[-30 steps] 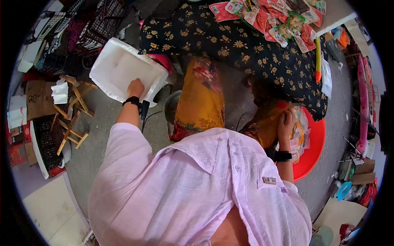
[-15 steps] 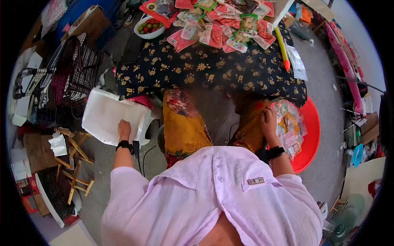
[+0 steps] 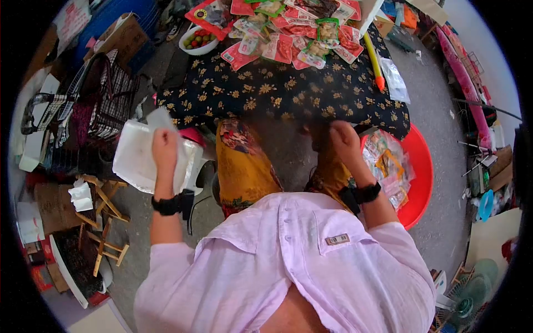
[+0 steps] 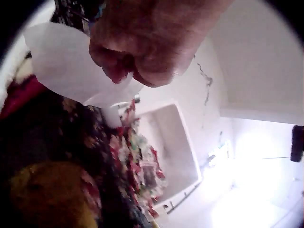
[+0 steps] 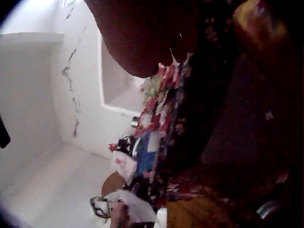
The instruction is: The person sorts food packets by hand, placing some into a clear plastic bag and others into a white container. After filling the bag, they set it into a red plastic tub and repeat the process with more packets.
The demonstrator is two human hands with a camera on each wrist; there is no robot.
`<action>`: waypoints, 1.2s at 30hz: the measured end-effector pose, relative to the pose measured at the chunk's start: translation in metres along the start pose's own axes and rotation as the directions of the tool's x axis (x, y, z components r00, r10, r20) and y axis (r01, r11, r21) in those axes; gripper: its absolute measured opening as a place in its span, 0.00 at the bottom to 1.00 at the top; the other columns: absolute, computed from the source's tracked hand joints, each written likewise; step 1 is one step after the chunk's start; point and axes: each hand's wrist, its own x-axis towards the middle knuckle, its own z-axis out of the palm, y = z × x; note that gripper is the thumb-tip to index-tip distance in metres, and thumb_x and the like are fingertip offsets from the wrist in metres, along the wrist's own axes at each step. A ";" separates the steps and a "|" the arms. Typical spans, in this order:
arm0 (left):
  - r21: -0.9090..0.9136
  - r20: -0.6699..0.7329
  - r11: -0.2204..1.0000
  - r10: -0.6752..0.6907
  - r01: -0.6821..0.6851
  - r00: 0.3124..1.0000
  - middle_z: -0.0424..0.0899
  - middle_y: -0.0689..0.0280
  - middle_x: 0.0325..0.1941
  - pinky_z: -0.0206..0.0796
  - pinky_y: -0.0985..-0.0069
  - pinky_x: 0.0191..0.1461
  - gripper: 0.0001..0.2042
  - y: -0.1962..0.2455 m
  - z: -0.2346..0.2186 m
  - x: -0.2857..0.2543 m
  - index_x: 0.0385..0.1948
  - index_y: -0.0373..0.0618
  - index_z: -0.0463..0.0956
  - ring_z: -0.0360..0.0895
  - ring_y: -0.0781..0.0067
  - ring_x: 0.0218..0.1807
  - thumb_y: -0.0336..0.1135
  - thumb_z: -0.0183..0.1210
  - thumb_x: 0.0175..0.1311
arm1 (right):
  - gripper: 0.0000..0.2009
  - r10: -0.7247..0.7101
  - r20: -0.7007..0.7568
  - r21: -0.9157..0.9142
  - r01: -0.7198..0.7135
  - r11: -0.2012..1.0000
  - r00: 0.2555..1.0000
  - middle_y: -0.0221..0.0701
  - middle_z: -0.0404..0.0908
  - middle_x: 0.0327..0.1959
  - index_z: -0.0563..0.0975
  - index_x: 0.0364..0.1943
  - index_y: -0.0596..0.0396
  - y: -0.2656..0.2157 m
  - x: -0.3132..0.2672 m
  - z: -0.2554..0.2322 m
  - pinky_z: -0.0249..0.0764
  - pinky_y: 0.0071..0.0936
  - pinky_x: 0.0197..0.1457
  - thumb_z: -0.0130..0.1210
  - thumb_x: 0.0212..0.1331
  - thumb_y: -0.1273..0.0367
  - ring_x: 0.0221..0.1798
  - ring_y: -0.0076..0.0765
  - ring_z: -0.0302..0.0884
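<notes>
My left hand (image 3: 165, 149) is raised over the white foam box (image 3: 133, 161) and pinches a thin, translucent white plastic bag (image 3: 160, 118). In the left wrist view the bag (image 4: 64, 61) spreads out beside the curled fingers of the left hand (image 4: 147, 42). My right hand (image 3: 345, 143), slightly blurred, hovers near the front edge of the table with its fingers loosely curled and nothing visible in them. The right wrist view shows that hand (image 5: 147, 38) only as a dark shape. Red and clear food packets (image 3: 277, 47) are heaped on the flowered tablecloth (image 3: 250, 91).
A red basin (image 3: 425, 172) with several plastic packets stands on the floor to the right. On the table are a white bowl of small fruit (image 3: 199, 44) and a yellow stick with an orange tip (image 3: 375, 66). Folding wooden stools (image 3: 105, 238) lie at the left.
My left hand has come up out of the foam box with the plastic bag. The right hand has lifted off the knee and moved toward the table. The head view has tilted up.
</notes>
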 end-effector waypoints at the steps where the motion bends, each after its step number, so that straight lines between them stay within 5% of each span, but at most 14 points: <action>1: -0.037 0.019 0.995 0.095 -0.094 0.995 0.71 0.59 0.23 0.60 0.75 0.33 0.05 0.015 0.013 0.003 0.25 0.39 0.67 0.68 0.69 0.27 0.31 0.48 0.50 | 0.08 0.025 0.059 0.113 -0.031 0.993 0.998 0.33 0.72 0.29 0.68 0.33 0.60 -0.024 0.010 0.007 0.66 0.25 0.35 0.48 0.49 0.73 0.32 0.29 0.70; 2: -0.030 0.062 0.985 0.171 -0.170 0.983 0.70 0.58 0.22 0.60 0.74 0.32 0.06 0.020 0.030 0.007 0.26 0.39 0.67 0.69 0.67 0.26 0.31 0.48 0.49 | 0.09 -0.011 0.089 0.173 -0.004 0.985 0.996 0.32 0.72 0.30 0.68 0.34 0.60 -0.029 0.019 0.019 0.66 0.23 0.35 0.49 0.50 0.71 0.34 0.25 0.69; 3: -0.146 0.126 0.989 0.026 -0.007 0.992 0.70 0.57 0.22 0.60 0.71 0.30 0.06 0.050 0.042 0.004 0.25 0.40 0.66 0.69 0.61 0.26 0.32 0.47 0.50 | 0.10 -0.047 0.115 0.233 0.019 0.972 0.992 0.31 0.72 0.31 0.68 0.35 0.60 -0.034 0.029 0.030 0.66 0.22 0.35 0.49 0.50 0.70 0.35 0.22 0.68; 4: 0.028 0.086 0.983 0.180 -0.183 0.980 0.70 0.55 0.23 0.60 0.68 0.30 0.06 0.065 0.057 0.004 0.25 0.40 0.66 0.69 0.55 0.27 0.33 0.47 0.50 | 0.11 -0.023 0.154 0.334 -0.030 0.942 0.988 0.31 0.72 0.32 0.68 0.37 0.60 -0.041 0.037 0.042 0.66 0.22 0.35 0.49 0.50 0.69 0.36 0.23 0.68; 7: -0.051 0.266 0.988 0.151 -0.143 0.952 0.71 0.51 0.24 0.59 0.59 0.32 0.08 0.101 0.094 0.003 0.25 0.41 0.65 0.68 0.46 0.30 0.36 0.44 0.51 | 0.14 0.139 0.269 0.422 -0.247 0.872 0.953 0.32 0.71 0.33 0.67 0.39 0.60 -0.063 0.061 0.080 0.67 0.23 0.36 0.49 0.51 0.66 0.37 0.26 0.69; 13: -0.047 0.332 0.983 0.185 -0.180 0.925 0.72 0.49 0.24 0.59 0.58 0.32 0.08 0.128 0.136 -0.002 0.27 0.41 0.66 0.68 0.45 0.30 0.36 0.43 0.51 | 0.11 0.134 0.472 0.590 -0.425 0.686 0.871 0.31 0.71 0.28 0.68 0.35 0.59 -0.062 0.084 0.119 0.67 0.22 0.29 0.46 0.52 0.65 0.29 0.26 0.69; 19: -0.100 0.259 0.995 0.035 -0.009 0.965 0.73 0.51 0.28 0.60 0.58 0.34 0.10 0.131 0.133 0.004 0.31 0.41 0.67 0.69 0.46 0.33 0.36 0.45 0.51 | 0.07 0.246 0.396 0.674 -0.461 0.577 0.885 0.29 0.70 0.20 0.68 0.27 0.58 -0.038 0.100 0.129 0.66 0.22 0.24 0.44 0.53 0.68 0.20 0.24 0.67; 22: -0.046 0.172 0.966 0.259 -0.255 0.951 0.74 0.53 0.30 0.61 0.60 0.35 0.12 0.141 0.137 -0.004 0.36 0.42 0.66 0.69 0.48 0.33 0.36 0.45 0.51 | 0.07 0.151 0.318 0.575 -0.317 0.754 0.936 0.29 0.70 0.20 0.69 0.27 0.58 -0.041 0.104 0.133 0.67 0.23 0.24 0.44 0.53 0.69 0.22 0.24 0.67; 23: 0.013 0.304 0.975 0.206 -0.220 0.930 0.74 0.53 0.31 0.61 0.62 0.37 0.14 0.147 0.136 -0.005 0.40 0.42 0.65 0.70 0.50 0.35 0.36 0.45 0.51 | 0.07 0.162 0.335 0.591 -0.341 0.731 0.928 0.29 0.70 0.20 0.69 0.26 0.58 -0.041 0.106 0.131 0.67 0.24 0.25 0.45 0.52 0.68 0.23 0.24 0.67; 26: 0.021 0.263 0.985 0.157 -0.168 0.952 0.74 0.54 0.30 0.62 0.61 0.37 0.14 0.132 0.150 -0.001 0.38 0.43 0.66 0.70 0.50 0.34 0.35 0.45 0.50 | 0.08 0.191 0.392 0.636 -0.416 0.650 0.900 0.30 0.71 0.22 0.69 0.26 0.59 -0.046 0.112 0.126 0.66 0.27 0.28 0.47 0.50 0.68 0.26 0.27 0.68; 29: 0.062 0.075 0.947 0.310 -0.315 0.948 0.74 0.54 0.29 0.61 0.58 0.34 0.13 0.129 0.148 0.017 0.37 0.44 0.67 0.70 0.50 0.31 0.34 0.45 0.47 | 0.10 0.132 0.231 0.280 -0.195 0.940 0.964 0.33 0.72 0.23 0.70 0.27 0.60 -0.024 0.127 0.126 0.66 0.29 0.31 0.50 0.47 0.66 0.27 0.30 0.69; 32: 0.240 0.245 0.898 0.313 -0.370 0.918 0.74 0.55 0.28 0.61 0.57 0.31 0.13 0.139 0.150 0.024 0.34 0.43 0.68 0.70 0.50 0.28 0.33 0.45 0.45 | 0.13 -0.127 0.254 0.124 0.098 0.987 0.959 0.37 0.73 0.25 0.71 0.30 0.60 -0.026 0.138 0.098 0.66 0.29 0.32 0.52 0.46 0.64 0.29 0.33 0.70; 34: 0.245 0.361 0.919 0.208 -0.308 0.909 0.73 0.54 0.31 0.61 0.58 0.34 0.14 0.141 0.158 0.023 0.37 0.44 0.68 0.70 0.49 0.32 0.34 0.44 0.46 | 0.13 0.024 0.204 0.133 -0.052 0.990 0.979 0.41 0.74 0.28 0.71 0.32 0.60 -0.017 0.153 0.081 0.67 0.30 0.35 0.52 0.45 0.64 0.33 0.41 0.72; 36: 0.235 0.417 0.934 0.154 -0.270 0.896 0.73 0.53 0.32 0.61 0.58 0.35 0.15 0.140 0.169 0.020 0.39 0.44 0.68 0.69 0.49 0.33 0.34 0.44 0.47 | 0.15 -0.088 -0.004 -0.125 0.086 0.988 0.996 0.41 0.74 0.32 0.69 0.37 0.59 -0.002 0.169 0.065 0.67 0.31 0.38 0.52 0.45 0.65 0.36 0.45 0.71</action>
